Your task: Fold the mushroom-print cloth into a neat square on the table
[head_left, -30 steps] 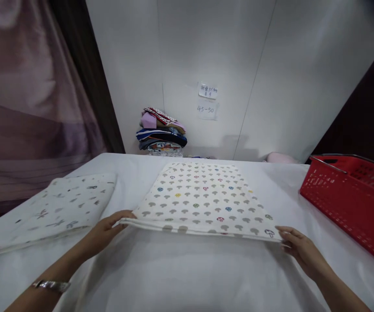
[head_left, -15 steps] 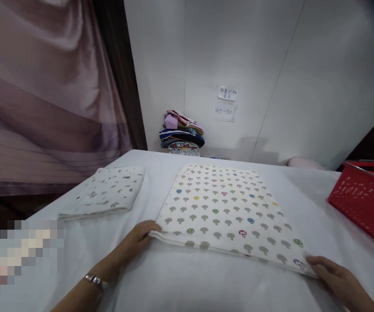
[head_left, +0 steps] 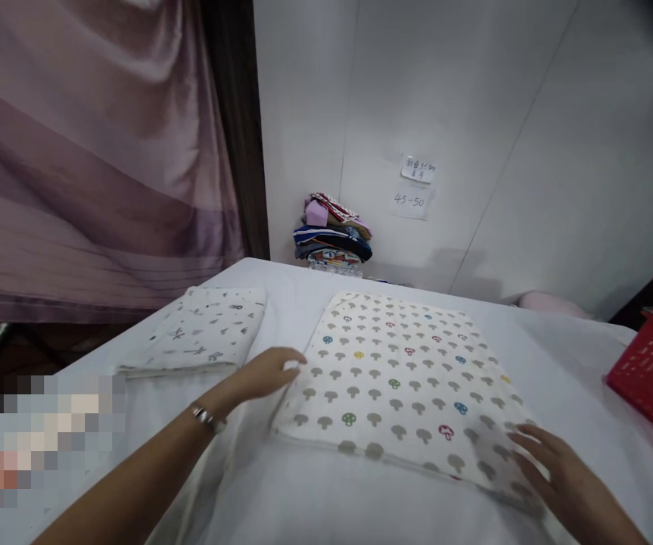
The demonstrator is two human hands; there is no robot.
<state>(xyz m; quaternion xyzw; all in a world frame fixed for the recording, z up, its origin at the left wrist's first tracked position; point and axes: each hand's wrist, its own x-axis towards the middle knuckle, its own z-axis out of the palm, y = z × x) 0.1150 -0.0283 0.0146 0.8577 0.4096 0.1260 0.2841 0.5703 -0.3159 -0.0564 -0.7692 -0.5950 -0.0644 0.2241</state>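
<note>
A white folded cloth (head_left: 380,367) printed with grey and coloured mushrooms lies flat on the white-covered table in front of me. My left hand (head_left: 269,372), with a metal bracelet at the wrist, is at the cloth's left edge, fingers stretched towards it and thumb a little apart. Over the near right corner hovers or rests my right hand (head_left: 556,465); its fingers are spread and nothing is gripped. Whether those fingertips touch the fabric I cannot tell. A second folded white cloth (head_left: 198,327), with a small dark print, lies beyond my left forearm.
At the right edge of the table (head_left: 297,284) stands a red perforated plastic basket (head_left: 652,371). Behind the table is a stack of folded fabrics (head_left: 333,235) against the wall. A pinkish curtain (head_left: 99,166) hangs at left. Paper notes (head_left: 414,198) are on the wall.
Both hands have let go of the mushroom cloth's near corners. My left hand has moved up along the left edge, and the right hand has opened. The view has shifted slightly left.
</note>
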